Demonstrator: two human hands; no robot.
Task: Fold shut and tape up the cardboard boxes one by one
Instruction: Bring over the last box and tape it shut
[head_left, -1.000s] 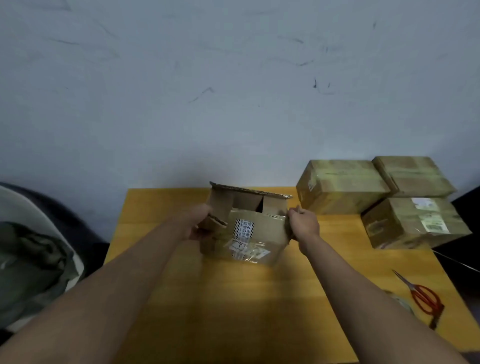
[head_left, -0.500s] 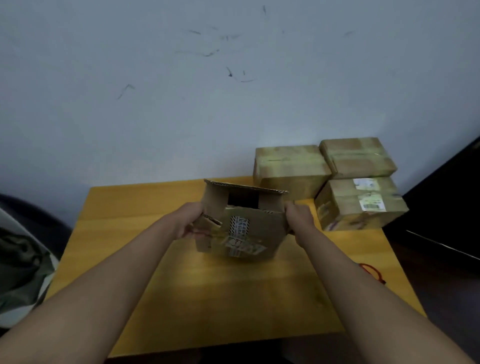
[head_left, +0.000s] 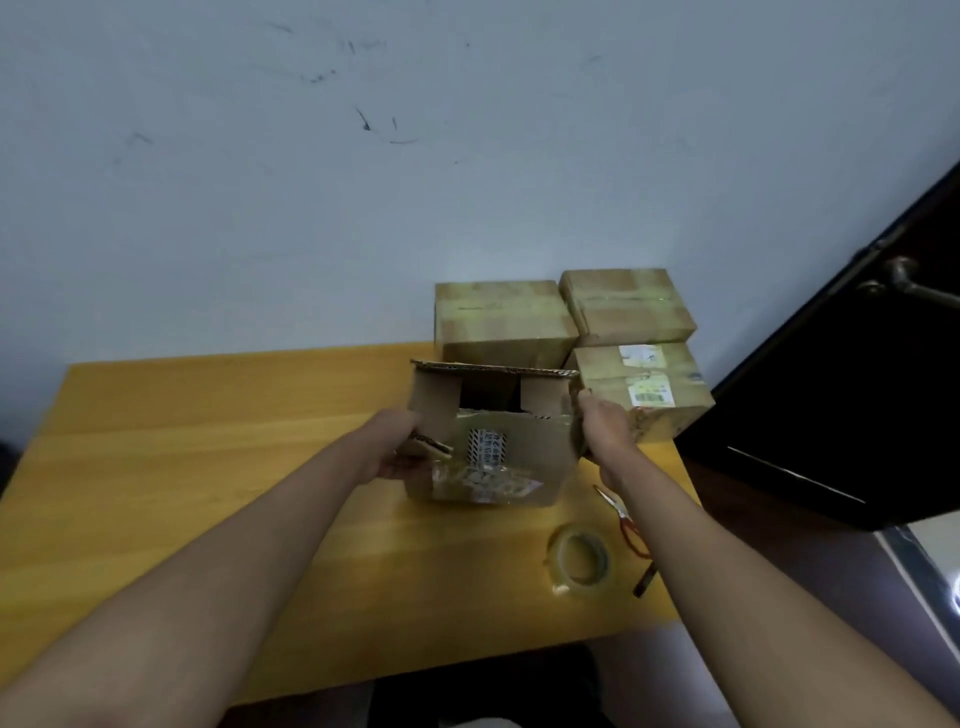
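An open cardboard box (head_left: 514, 457) with old labels and tape on its front stands on the yellow table (head_left: 208, 467). Its far flap stands upright and two side flaps lean inward. My left hand (head_left: 397, 449) grips the box's left side near a torn flap. My right hand (head_left: 605, 426) holds the right side. A roll of clear tape (head_left: 579, 561) lies on the table near my right forearm. Red-handled scissors (head_left: 626, 525) lie just right of it, partly hidden by that arm.
Three taped-up boxes (head_left: 501, 317) are stacked at the table's back right corner against the grey wall. A dark door with a handle (head_left: 906, 283) stands to the right. The table's left half holds nothing.
The view has swung, so the tape roll and scissors now show. Both hands keep hold of the box's sides, and the box has stayed in the same spot on the table.
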